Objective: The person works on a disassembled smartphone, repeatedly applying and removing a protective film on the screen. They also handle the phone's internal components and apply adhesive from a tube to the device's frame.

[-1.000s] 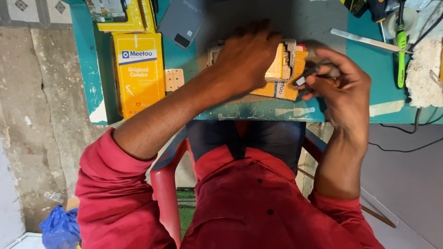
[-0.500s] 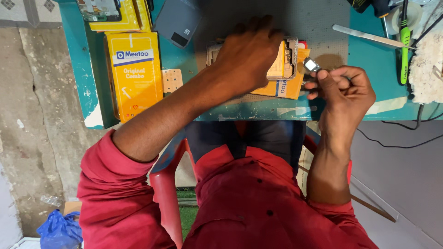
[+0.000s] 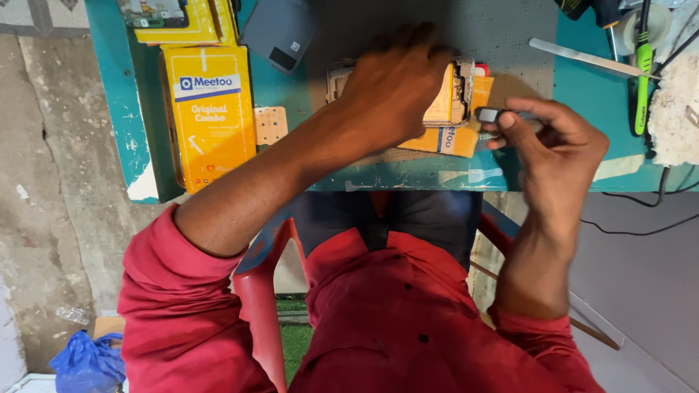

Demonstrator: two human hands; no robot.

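On the teal bench [image 3: 575, 109] | opened phone [image 3: 455, 94] is pressed flat under left hand [image 3: 397, 91], fingers spread | small dark tool [image 3: 491, 115] is pinched by right hand [image 3: 557, 149] | phone is open, tool not yet applied.

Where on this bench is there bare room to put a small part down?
Bare grey mat lies between the left hand and the metal strip. Bare teal top lies between the right hand and the green-handled tool. The yellow boxes crowd the left end.
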